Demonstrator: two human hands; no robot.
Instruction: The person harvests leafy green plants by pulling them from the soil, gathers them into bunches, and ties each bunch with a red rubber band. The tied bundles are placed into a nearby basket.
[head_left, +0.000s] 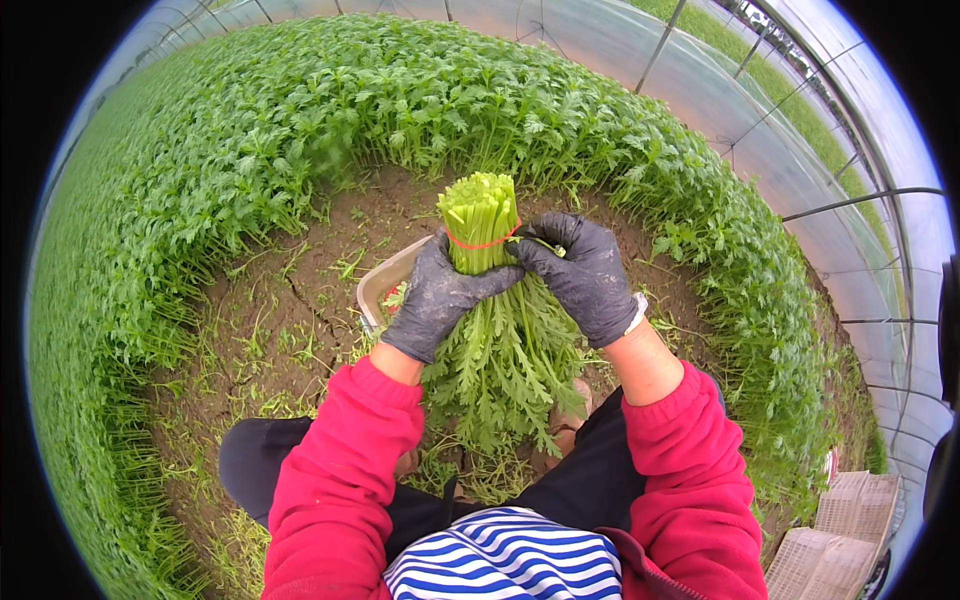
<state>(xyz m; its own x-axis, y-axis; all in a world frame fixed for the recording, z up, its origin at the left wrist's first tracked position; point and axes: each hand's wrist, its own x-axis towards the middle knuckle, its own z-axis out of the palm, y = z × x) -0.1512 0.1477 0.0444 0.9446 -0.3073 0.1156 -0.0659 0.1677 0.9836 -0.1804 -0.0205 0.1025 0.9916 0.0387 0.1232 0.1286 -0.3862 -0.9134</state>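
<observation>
In front of me is an upturned bundle of leafy greens (484, 214), like garland chrysanthemum, its cut stem ends facing up and its leaves hanging down. A red rubber band (484, 245) circles the stems. My left hand (450, 292), in a dirty black glove, wraps the bundle from the left with the thumb across its front. On the right side, level with the band, the gloved fingers of my right hand (581, 266) pinch a small green sprig (557, 249). Whether those fingers also touch the band is hidden.
Behind the bundle stands a pale plastic tub (381, 281), mostly covered. Cut scraps litter the brown soil (277, 300) around my legs. Dense standing greens (420, 90) curve around the bare patch. Plastic greenhouse film (720, 112) rises beyond. Pale plastic crates (821, 559) sit at lower right.
</observation>
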